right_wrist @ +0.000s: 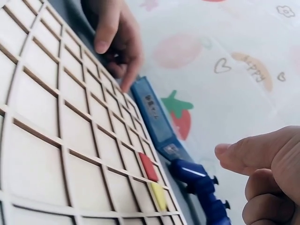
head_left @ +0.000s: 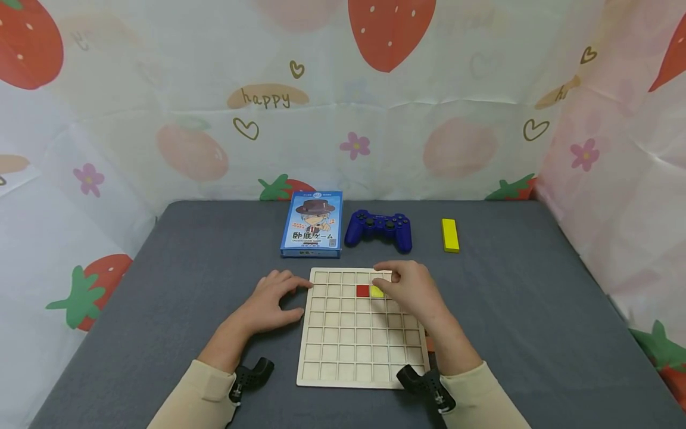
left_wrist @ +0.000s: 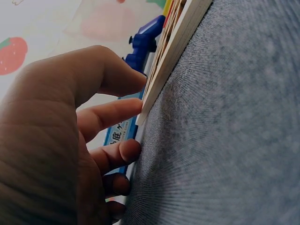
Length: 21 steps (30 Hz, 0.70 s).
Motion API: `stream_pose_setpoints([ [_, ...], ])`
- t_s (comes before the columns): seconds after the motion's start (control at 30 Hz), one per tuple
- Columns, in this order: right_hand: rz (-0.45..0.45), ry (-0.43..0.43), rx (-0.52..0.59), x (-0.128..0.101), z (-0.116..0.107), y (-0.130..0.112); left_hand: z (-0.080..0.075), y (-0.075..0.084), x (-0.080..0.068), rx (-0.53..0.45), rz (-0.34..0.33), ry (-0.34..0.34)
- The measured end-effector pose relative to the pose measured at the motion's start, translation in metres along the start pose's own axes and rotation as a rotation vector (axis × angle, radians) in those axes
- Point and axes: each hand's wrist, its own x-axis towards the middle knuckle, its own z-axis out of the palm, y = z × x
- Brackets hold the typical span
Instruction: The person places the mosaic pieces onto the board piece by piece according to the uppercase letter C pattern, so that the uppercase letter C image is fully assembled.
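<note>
A pale wooden grid board (head_left: pixel 332 336) lies on the table, with a red square tile (head_left: pixel 362 291) and a yellow square tile (head_left: pixel 377 291) side by side in neighbouring cells near its far edge. My left hand (head_left: pixel 272 302) is at the board's left side; the left wrist view shows fingertips against the board's edge (left_wrist: pixel 161 77). Over the far right part of the board hovers my right hand (head_left: pixel 411 290), thumb and index finger apart beside the yellow tile. Nothing shows between them. In the right wrist view this hand (right_wrist: pixel 269 176) stands off the tiles, its other fingers bent.
Behind the board are a blue game box (head_left: pixel 312 225), a blue game controller (head_left: pixel 379 229) and a yellow block (head_left: pixel 450 235). Something orange-red (head_left: pixel 430 344) shows partly under my right wrist by the board's right edge. A printed cloth wall (head_left: pixel 375 167) closes off the back.
</note>
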Motion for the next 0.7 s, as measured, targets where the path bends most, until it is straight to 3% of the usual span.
stream_pose_setpoints([
  [0.4,0.097,0.039,0.012,0.004,-0.027,0.019,-0.001,0.003,0.000,-0.020,-0.002,0.012],
  [0.7,0.087,0.039,0.002,0.008,-0.045,0.049,-0.001,0.002,0.001,-0.012,0.014,0.026],
])
